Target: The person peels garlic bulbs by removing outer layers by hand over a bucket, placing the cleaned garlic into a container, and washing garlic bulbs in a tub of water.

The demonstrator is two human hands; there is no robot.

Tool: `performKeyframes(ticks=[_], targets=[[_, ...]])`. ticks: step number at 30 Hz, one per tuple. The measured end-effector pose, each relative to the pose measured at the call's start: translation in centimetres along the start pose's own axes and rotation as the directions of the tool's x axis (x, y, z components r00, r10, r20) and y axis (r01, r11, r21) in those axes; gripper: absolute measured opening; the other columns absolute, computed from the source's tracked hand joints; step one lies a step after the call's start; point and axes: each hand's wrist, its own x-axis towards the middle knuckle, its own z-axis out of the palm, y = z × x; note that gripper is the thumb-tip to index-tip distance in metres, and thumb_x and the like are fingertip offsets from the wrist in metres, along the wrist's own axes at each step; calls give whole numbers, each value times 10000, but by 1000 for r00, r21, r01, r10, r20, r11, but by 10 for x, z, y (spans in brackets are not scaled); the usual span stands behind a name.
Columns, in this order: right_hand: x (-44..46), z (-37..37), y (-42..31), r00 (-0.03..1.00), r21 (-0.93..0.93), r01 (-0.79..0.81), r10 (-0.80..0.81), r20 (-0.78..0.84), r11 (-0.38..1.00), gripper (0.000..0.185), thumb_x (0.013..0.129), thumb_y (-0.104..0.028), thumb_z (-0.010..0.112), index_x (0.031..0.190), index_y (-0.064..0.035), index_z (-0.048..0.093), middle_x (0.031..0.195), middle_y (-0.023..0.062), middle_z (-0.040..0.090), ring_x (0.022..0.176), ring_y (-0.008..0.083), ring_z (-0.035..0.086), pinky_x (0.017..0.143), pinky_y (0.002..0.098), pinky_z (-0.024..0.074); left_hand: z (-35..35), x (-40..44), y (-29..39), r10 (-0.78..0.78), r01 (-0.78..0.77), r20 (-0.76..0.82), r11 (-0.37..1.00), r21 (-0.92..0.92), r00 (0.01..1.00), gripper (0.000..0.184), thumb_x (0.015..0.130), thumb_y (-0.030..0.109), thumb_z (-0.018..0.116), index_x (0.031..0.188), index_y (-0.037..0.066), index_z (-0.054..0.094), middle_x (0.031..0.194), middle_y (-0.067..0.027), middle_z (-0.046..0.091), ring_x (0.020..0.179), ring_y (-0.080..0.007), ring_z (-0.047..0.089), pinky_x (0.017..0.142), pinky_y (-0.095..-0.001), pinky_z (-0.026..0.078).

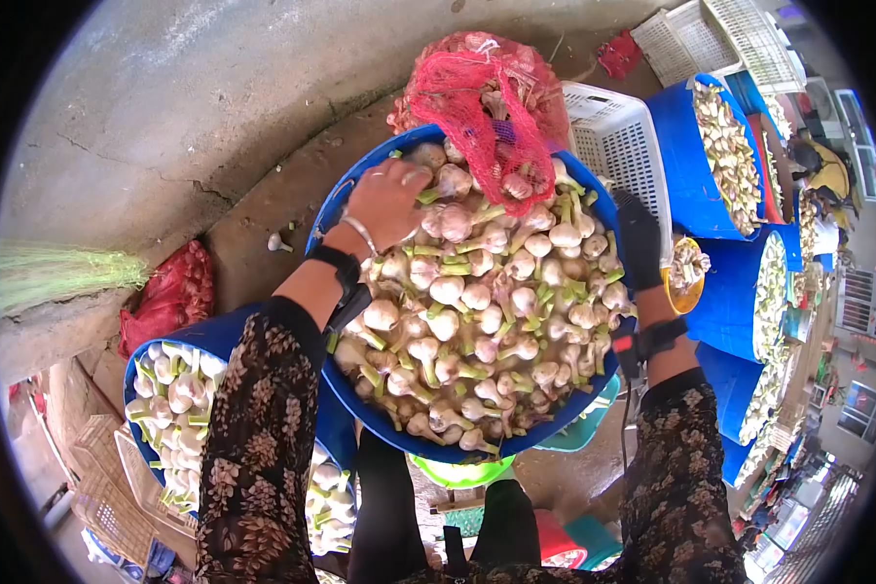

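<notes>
A round blue tub [325,216] in front of me is full of garlic bulbs [445,323] with cut green stems, lying in murky water. My left hand [387,202], bare, is at the tub's upper left edge with its fingers bent down among the bulbs; whatever they hold is hidden. On the right side, my right hand [639,238] in a dark glove is against the tub's outer rim, its fingers hard to make out. A red mesh bag [496,122] drapes over the far rim, its mouth hanging onto the garlic, with bulbs inside.
Beyond the right rim stands a white plastic crate [621,146]. More blue tubs of garlic line the right side, and another blue tub [219,343] stands at lower left. A red sack [170,297] lies by the concrete wall [204,88]. A green basin [457,472] is beneath.
</notes>
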Motion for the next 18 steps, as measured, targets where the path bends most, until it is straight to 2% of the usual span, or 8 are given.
performKeyframes(ticks=[1, 3, 6, 9, 12, 15, 16, 18], targets=[[-12, 6, -15, 978, 148, -179, 160, 131, 973, 340, 806, -133, 631, 1139, -62, 627, 1098, 144, 642, 1034, 296, 603, 900, 412, 472, 1, 10, 6, 83, -82, -42, 997, 3, 996, 499, 771, 270, 653, 1223, 107, 518, 1210, -124, 541, 1166, -309, 495, 950, -428, 416], [-20, 21, -35, 980, 6, 182, -182, 85, 983, 378, 798, -126, 615, 1170, -63, 600, 1155, 154, 615, 1082, 298, 577, 918, 416, 455, 7, 28, 26, 255, -256, -109, 967, 3, 961, 569, 778, 251, 646, 1297, 105, 463, 1218, -120, 523, 1190, -320, 459, 969, -432, 399], [9, 46, -42, 942, -103, 285, -258, 215, 953, 491, 781, -137, 596, 1261, -70, 518, 1202, 175, 584, 1132, 341, 542, 975, 402, 434, 13, 59, 46, 235, -234, -59, 972, 36, 970, 681, 792, 308, 649, 1385, 119, 374, 1295, -137, 473, 1208, -321, 453, 989, -441, 382], [40, 73, -36, 887, -77, 457, -448, 111, 886, 541, 777, -200, 618, 1290, -87, 489, 1211, 176, 569, 1128, 348, 535, 969, 428, 435, 11, 101, 53, 78, -84, -57, 989, -123, 995, 738, 782, 316, 661, 1416, 139, 329, 1322, -135, 457, 1216, -318, 459, 986, -461, 387], [51, 81, -48, 899, -81, 413, -392, 194, 907, 618, 778, -245, 668, 1324, -53, 450, 1289, 191, 510, 1211, 360, 465, 1024, 430, 382, 16, 129, 55, 110, -108, -14, 986, 129, 994, 773, 775, 325, 666, 1436, 163, 300, 1335, -126, 454, 1220, -317, 469, 975, -485, 398], [54, 82, -54, 919, -69, 306, -275, 283, 950, 644, 776, -295, 682, 1330, -64, 449, 1301, 183, 503, 1227, 364, 449, 1025, 441, 377, 32, 145, 58, 78, -93, 76, 973, 213, 994, 800, 769, 324, 671, 1451, 187, 276, 1365, -103, 429, 1243, -312, 451, 968, -505, 401], [56, 83, -52, 936, -30, 212, -194, 294, 977, 669, 763, -325, 696, 1332, -74, 449, 1291, 184, 511, 1214, 360, 463, 1014, 426, 390, 37, 146, 56, 99, -99, 13, 962, 254, 995, 666, 797, 337, 643, 1383, 154, 382, 1299, -125, 502, 1164, -330, 525, 930, -484, 437], [58, 90, -37, 939, 59, 223, -230, 256, 973, 678, 764, -330, 702, 1339, -79, 445, 1277, 188, 521, 1195, 361, 480, 1003, 417, 401, 42, 165, 45, -58, 53, 50, 993, 110, 997, 544, 825, 348, 611, 1298, 127, 457, 1175, -147, 581, 1070, -340, 578, 883, -473, 466]])
